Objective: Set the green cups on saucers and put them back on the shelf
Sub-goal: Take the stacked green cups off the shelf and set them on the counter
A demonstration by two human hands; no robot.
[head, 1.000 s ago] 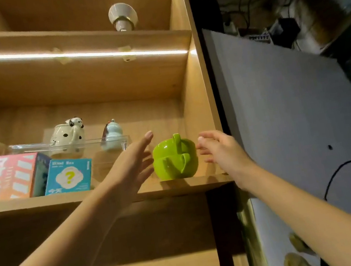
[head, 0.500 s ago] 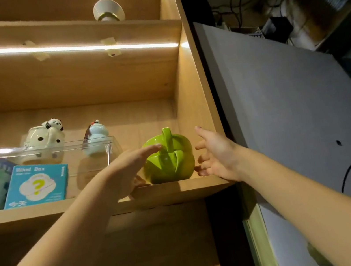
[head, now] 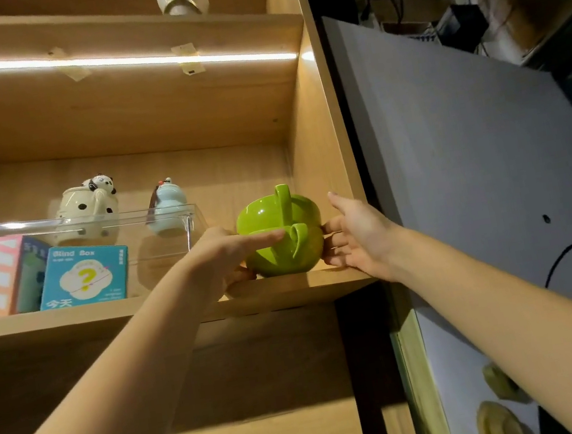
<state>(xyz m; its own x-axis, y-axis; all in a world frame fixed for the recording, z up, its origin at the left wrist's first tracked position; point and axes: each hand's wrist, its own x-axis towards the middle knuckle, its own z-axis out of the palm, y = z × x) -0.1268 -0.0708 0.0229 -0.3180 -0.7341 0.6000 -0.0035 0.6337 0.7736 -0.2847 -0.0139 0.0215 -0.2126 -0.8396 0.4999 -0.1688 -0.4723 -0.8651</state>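
The green cups [head: 282, 238] sat as a nested pair at the right end of the shelf [head: 163, 305], the upper one turned mouth-down over the lower so that one handle stood up on top and the other curled out at the front; no saucers showed anywhere near them. My left hand [head: 224, 255] lay against the cups' left flank, fingers straight and loosely spread, the longest reaching across the front toward the lower handle, while my right hand [head: 357, 233] was just beside their right flank, palm open and fingers splayed, the thumb side touching or nearly touching the lower cup. Neither hand had closed on anything; whether either bore real pressure I could not tell. I judged this the moment of taking the pair down, and to do it well I meant to cup both palms low on the lower cup, below where the rims met, so the upper one could not slide off its seat as the pair tipped. To the left of the cups stood a clear bin [head: 181, 230] and a teal box [head: 84, 275], close enough that my left wrist needed to stay clear of them, and the cabinet wall [head: 320, 158] right of the cups left my right hand little room
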